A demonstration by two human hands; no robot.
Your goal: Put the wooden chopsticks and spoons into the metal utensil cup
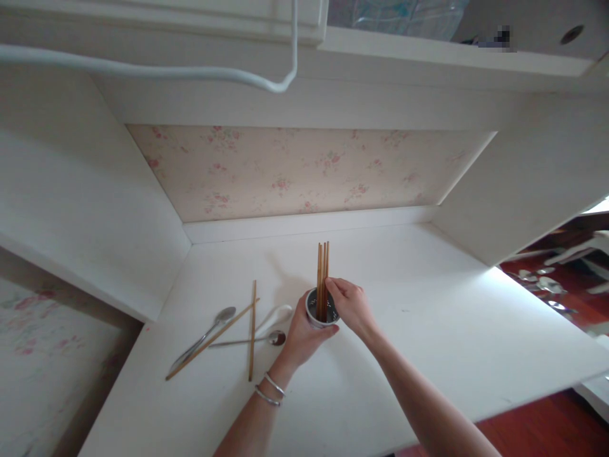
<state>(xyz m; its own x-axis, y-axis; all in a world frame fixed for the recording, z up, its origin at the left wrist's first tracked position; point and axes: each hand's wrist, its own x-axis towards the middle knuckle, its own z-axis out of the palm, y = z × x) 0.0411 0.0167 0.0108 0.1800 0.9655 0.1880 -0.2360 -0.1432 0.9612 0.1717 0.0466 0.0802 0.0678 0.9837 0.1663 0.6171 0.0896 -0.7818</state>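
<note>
My left hand is wrapped round a small white-rimmed cup with a dark inside. Several wooden chopsticks stand upright in the cup. The fingers of my right hand pinch a chopstick at the right of the bunch, just above the rim. Left of the cup, two loose chopsticks cross near their upper ends. Close to them lie a metal spoon, a white spoon and another metal spoon, partly under a chopstick. What lies at the bottom of the cup is hidden.
The white tabletop ends at a low back ledge, with white side panels at left and right. Overhead hangs a shelf with a white cable below it. Beyond the right edge, the red floor shows.
</note>
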